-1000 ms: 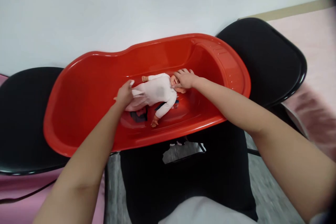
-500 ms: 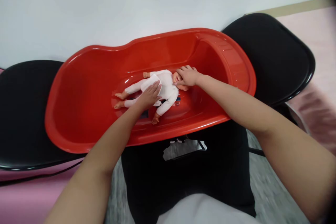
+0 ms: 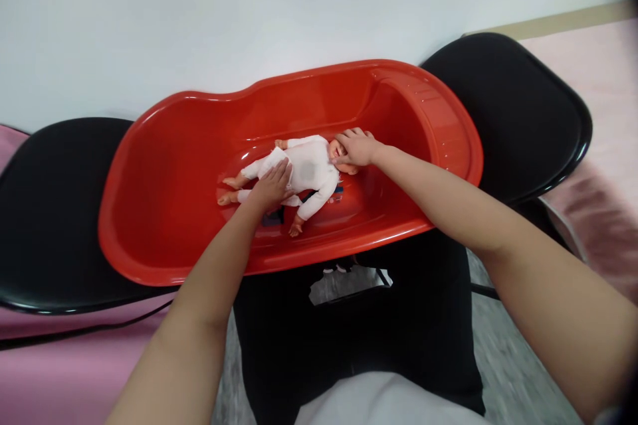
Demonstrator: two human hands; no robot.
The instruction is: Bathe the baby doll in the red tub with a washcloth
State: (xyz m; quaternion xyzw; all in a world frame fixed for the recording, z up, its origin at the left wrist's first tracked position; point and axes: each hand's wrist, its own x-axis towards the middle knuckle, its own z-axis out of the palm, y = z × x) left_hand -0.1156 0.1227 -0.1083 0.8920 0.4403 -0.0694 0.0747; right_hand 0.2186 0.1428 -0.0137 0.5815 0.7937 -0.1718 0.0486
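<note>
A baby doll [image 3: 304,169] in a white suit lies on its back in a red plastic baby tub [image 3: 164,166], head to the right and bare feet to the left. My left hand [image 3: 272,187] lies flat on the doll's hip and thighs, fingers stretched out. My right hand [image 3: 355,148] is cupped over the doll's head, fingers curled round it. The doll's face is mostly hidden under that hand.
The tub rests across two black chair seats, one at the left [image 3: 50,212] and one at the right [image 3: 518,113]. A white wall rises behind. Pink flooring [image 3: 60,372] shows at the lower left. My dark-clothed lap [image 3: 349,345] fills the bottom centre.
My left hand let go of the doll's legs at the left and moved right onto its body, then slid slightly back toward the hips. The doll's legs now lie straight. My right hand stayed on the head.
</note>
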